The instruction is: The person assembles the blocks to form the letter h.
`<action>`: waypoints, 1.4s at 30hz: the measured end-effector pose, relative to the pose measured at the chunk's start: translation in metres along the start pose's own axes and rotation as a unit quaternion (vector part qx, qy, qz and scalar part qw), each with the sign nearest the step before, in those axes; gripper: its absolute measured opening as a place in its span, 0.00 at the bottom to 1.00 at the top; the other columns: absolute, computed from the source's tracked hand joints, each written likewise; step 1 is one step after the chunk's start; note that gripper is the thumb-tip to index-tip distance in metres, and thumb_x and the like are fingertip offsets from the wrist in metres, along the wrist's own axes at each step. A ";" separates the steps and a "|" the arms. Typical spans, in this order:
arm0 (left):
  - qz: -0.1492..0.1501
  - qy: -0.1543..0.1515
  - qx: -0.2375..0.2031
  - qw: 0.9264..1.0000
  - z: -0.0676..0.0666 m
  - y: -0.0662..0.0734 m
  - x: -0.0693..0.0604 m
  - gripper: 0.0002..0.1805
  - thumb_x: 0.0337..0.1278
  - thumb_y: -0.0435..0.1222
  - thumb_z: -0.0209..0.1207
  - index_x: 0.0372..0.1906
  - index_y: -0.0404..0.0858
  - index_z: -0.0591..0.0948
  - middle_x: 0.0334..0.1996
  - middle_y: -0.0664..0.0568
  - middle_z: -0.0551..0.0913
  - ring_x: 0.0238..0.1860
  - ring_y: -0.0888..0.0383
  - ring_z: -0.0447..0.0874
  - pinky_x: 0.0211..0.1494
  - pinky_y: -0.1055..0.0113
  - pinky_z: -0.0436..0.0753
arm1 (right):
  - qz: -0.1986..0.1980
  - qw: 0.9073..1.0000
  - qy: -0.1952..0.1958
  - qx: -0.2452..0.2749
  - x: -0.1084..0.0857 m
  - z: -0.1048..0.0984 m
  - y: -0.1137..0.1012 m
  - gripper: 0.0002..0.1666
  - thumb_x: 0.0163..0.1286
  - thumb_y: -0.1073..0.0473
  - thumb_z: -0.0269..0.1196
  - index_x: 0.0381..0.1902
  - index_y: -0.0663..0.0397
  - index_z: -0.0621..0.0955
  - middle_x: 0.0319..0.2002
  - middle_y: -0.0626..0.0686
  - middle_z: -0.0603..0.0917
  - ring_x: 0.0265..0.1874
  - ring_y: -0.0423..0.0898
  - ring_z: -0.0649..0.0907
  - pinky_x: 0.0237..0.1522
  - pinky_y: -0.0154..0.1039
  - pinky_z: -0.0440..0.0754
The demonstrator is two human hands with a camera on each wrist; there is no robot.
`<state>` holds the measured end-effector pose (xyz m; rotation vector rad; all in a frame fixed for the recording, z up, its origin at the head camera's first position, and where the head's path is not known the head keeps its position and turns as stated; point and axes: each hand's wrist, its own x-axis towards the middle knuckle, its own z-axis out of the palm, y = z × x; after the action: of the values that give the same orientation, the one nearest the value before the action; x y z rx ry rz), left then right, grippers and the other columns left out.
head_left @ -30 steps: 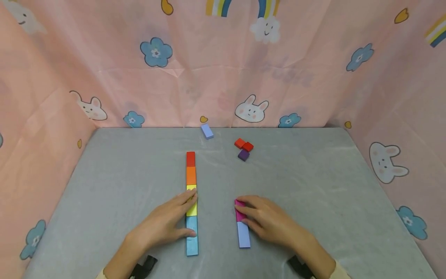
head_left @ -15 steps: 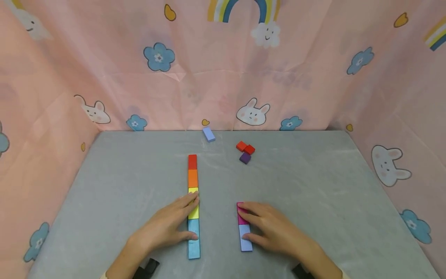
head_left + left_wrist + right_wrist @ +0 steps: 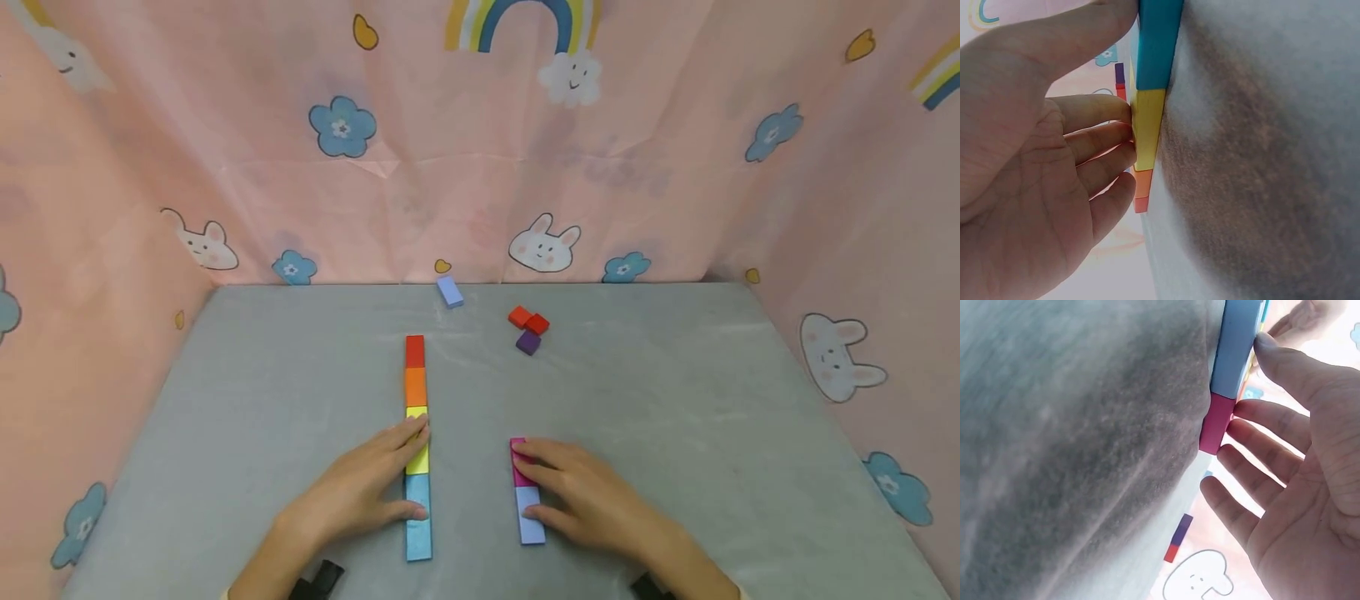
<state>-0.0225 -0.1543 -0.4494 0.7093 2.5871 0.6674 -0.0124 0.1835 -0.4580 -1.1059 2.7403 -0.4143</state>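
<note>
Grey table (image 3: 675,400), pink printed cloth (image 3: 450,192) behind it across the upper frame. Left of centre, a straight column of blocks runs up the frame, end to end: light blue section (image 3: 418,546) at the bottom, then yellow section (image 3: 420,463), orange block (image 3: 416,387), red block (image 3: 415,351) on top. Left hand (image 3: 356,483), lower left of centre, lies over the column – fingers extended on the yellow section, thumb set apart on the light blue section, no pinch.

Right hand (image 3: 588,496), lower right of centre, is at a shorter column: magenta block (image 3: 522,478) above, periwinkle block (image 3: 532,533) below, ends touching. Fingers loosely spread, some tips at the magenta block, thumb on the periwinkle block – resting there, not curled round either. The two columns stand apart, roughly parallel.

Upper middle of the frame, near the table's far edge: a second periwinkle block (image 3: 450,292), tilted. To its right, a small cluster: orange-red block (image 3: 519,317), small red block (image 3: 537,325) and purple block (image 3: 528,342), close together.
</note>
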 end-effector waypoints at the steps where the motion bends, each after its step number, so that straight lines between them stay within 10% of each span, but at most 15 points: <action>1: 0.001 0.000 -0.002 1.000 0.001 0.001 0.001 0.55 0.54 0.52 0.77 0.82 0.36 0.64 0.86 0.49 0.58 0.85 0.44 0.60 0.82 0.44 0.70 | -0.002 1.000 0.006 -0.002 -0.001 0.000 0.001 0.33 0.74 0.42 0.68 0.70 0.54 0.82 0.74 0.50 0.78 0.72 0.49 0.79 0.71 0.54 0.82; 12: -0.010 -0.002 -0.010 1.000 0.004 0.001 0.001 0.54 0.54 0.50 0.78 0.81 0.35 0.65 0.86 0.48 0.58 0.85 0.44 0.60 0.81 0.43 0.71 | 0.038 0.998 0.048 0.023 0.018 -0.016 0.001 0.28 0.70 0.46 0.73 0.65 0.46 0.85 0.56 0.43 0.85 0.54 0.41 0.85 0.60 0.48 0.89; 42: 0.003 0.003 -0.004 1.000 -0.002 0.002 0.002 0.54 0.55 0.51 0.77 0.82 0.35 0.64 0.86 0.47 0.58 0.84 0.43 0.61 0.82 0.43 0.70 | 0.023 0.998 0.036 0.043 0.084 -0.039 0.030 0.34 0.71 0.50 0.72 0.72 0.52 0.79 0.74 0.54 0.78 0.72 0.54 0.80 0.71 0.56 0.83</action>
<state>-0.0238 -0.1523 -0.4467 0.7141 2.5867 0.6832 -0.1012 0.1530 -0.4341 -1.0244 2.7738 -0.5699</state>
